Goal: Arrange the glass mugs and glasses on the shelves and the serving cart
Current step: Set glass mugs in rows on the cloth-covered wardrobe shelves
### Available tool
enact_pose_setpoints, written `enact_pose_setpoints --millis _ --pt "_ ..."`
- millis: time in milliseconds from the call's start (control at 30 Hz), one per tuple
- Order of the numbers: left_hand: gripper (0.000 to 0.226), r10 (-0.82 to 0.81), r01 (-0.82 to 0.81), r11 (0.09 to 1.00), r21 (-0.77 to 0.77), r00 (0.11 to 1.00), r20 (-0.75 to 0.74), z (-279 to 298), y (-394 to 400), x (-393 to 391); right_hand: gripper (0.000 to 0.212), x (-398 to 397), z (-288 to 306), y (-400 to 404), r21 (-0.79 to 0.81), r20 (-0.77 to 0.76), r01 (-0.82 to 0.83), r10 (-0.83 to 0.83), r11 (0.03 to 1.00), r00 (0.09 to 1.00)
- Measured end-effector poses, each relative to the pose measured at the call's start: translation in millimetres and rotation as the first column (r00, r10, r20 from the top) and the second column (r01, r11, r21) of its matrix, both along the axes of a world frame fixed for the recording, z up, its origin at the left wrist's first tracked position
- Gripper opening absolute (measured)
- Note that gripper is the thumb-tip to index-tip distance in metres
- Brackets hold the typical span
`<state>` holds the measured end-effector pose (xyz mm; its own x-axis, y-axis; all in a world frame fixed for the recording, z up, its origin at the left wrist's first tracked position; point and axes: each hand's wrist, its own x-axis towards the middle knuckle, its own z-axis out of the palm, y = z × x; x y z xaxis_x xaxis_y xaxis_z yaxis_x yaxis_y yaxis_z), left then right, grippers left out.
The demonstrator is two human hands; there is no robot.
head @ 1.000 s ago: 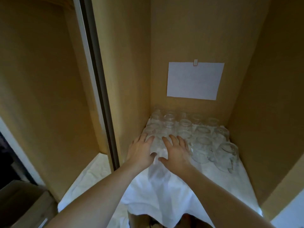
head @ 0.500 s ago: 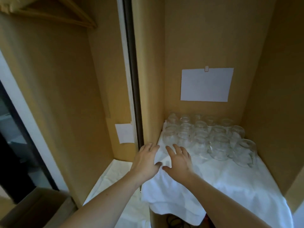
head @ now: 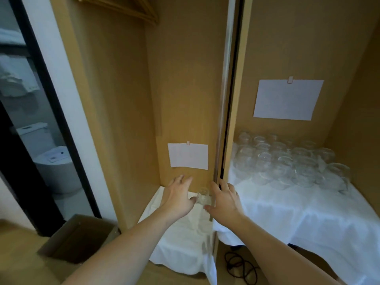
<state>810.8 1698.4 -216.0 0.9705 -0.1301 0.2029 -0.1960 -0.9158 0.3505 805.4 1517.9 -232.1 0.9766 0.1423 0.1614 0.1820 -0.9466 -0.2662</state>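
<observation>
With many glass mugs [head: 287, 163] sitting on the right shelf [head: 308, 212], both hands, left [head: 178, 196] and right [head: 224, 200], fingers spread, are flanking one glass [head: 202, 197] on the left shelf [head: 181, 239].

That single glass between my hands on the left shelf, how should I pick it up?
Grip the lone glass round its body from the front. It stands upright, apart from the other glasses, with the left hand and right hand open either side.
</observation>
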Motion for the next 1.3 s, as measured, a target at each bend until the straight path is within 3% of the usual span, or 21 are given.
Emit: enact_pose_setpoints --millis 133,500,767,1134,1300 --pt "0.072 0.018 -0.017 0.999 0.04 0.999 -0.028 -10.5 35.6 -9.4 0.081 -12.1 -18.8 35.8 0.009 -0.05 -0.009 0.01 1.0 0.999" --pt "0.077 0.103 -0.12 0.99 -0.069 0.972 -0.209 -71.1 92.1 13.9 0.082 12.1 -64.1 87.9 -0.053 -0.224 -0.046 0.033 0.998 0.974" --pt "0.076 0.148 -0.16 0.987 -0.02 0.949 -0.28 -92.6 119.0 75.9 0.078 68.1 -98.4 108.0 0.027 -0.379 -0.009 0.019 1.0 0.925" --pt "0.077 0.094 -0.104 0.995 -0.008 0.932 -0.351 -121.8 91.0 191.0 0.07 163.5 -125.9 102.7 0.07 -0.438 0.093 -0.053 0.993 0.897" --pt "0.078 0.072 -0.087 0.996 -0.02 0.913 -0.402 -144.0 83.1 228.8 0.077 200.6 -142.9 98.9 0.027 -0.445 0.122 -0.098 0.992 0.89"
